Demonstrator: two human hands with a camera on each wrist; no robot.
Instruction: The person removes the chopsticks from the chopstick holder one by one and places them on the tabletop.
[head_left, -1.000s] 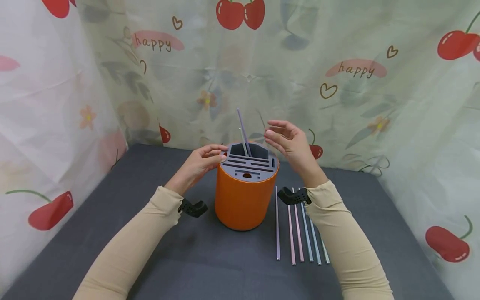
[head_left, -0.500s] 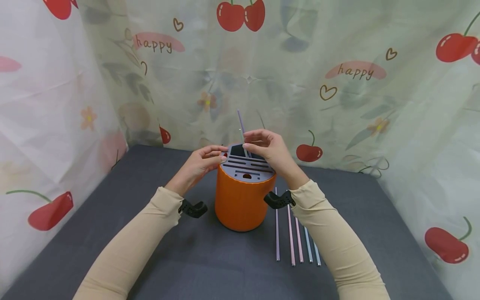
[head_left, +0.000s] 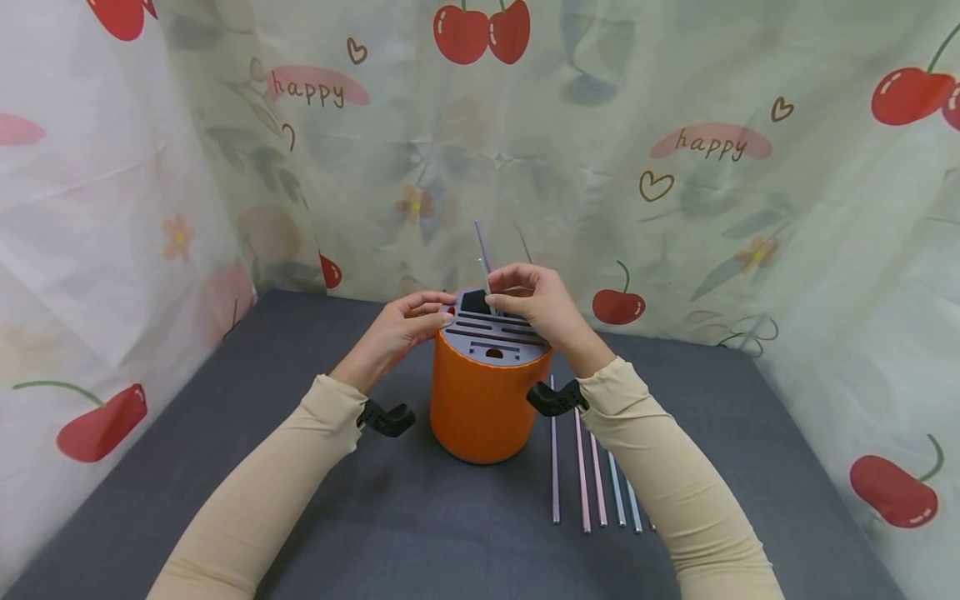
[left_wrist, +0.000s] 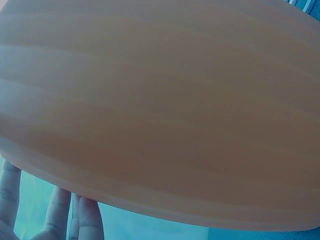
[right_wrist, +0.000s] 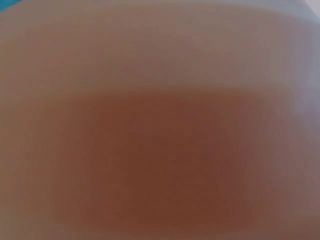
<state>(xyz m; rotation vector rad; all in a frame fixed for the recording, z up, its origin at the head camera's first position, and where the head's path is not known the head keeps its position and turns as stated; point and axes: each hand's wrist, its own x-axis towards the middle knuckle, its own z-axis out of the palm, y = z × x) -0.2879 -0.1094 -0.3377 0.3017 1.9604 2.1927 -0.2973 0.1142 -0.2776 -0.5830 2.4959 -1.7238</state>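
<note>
An orange cylindrical utensil holder (head_left: 487,408) with a grey slotted top stands upright on the table. My left hand (head_left: 397,329) grips its left rim, thumb near the top edge; in the left wrist view several fingers (left_wrist: 90,222) lie along the holder's far side. A purple metal straw (head_left: 482,242) and a shorter-showing pale straw (head_left: 483,271) lean out of the holder's rear compartment. Over that compartment my right hand (head_left: 543,304) pinches the purple straw between thumb and fingers; its lower part is hidden behind the fingertips. The right wrist view holds only the blurred holder wall.
Several thin metal straws lie side by side right of the holder, among them a purple straw (head_left: 555,467), a pink straw (head_left: 583,483) and a blue straw (head_left: 617,492). My right forearm covers part of them. Cherry-printed curtains (head_left: 480,150) enclose the dark grey table (head_left: 420,533).
My right hand has moved left and down from beside the holder to the standing straws, and its fingers have closed. The left hand has stayed on the rim.
</note>
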